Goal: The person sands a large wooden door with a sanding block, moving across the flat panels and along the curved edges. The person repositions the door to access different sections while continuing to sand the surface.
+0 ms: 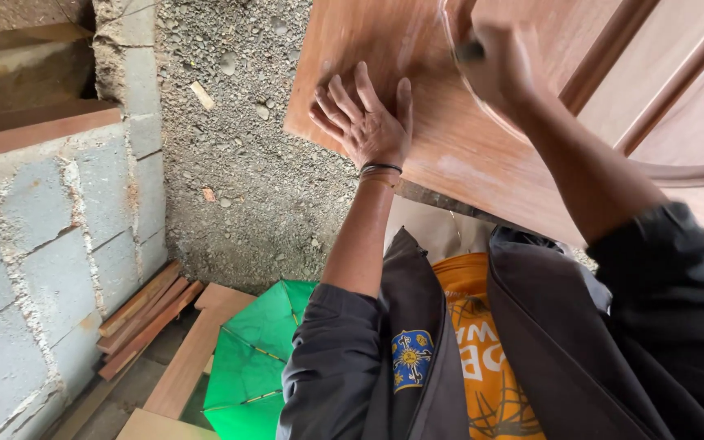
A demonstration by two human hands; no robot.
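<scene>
— Why is the left hand (364,122) spread flat near the wooden door panel's (450,138) left edge?
— Probably steadying it; the right hand (499,69), blurred, has its grip closed around a dark tool (470,51).

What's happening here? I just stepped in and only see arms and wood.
A person in a dark jacket leans over a reddish-brown wooden door panel. The left hand lies flat on it, fingers spread. The right hand is blurred, closed around a small dark tool held against the panel near a curved moulding. Below are gravel ground, a grey block wall, stacked wood strips and a green umbrella.
</scene>
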